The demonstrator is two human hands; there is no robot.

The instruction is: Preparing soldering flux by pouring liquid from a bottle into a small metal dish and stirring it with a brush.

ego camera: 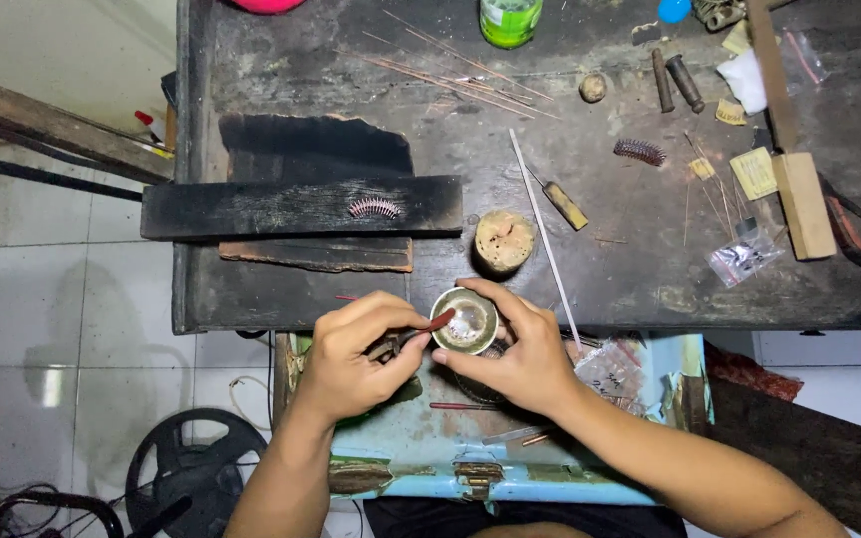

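Head view looks straight down: small yellow paper tags lie at the right of your dark, scorched workbench, with a clear plastic bag just below them and a green bottle at the top edge. A charred plank carries a small coiled spring. White floor tiles show on the left. Your right hand grips a small round metal cup at the bench's near edge, fingers curled around its rim. Your left hand pinches a thin red-tipped tool, its tip touching the cup.
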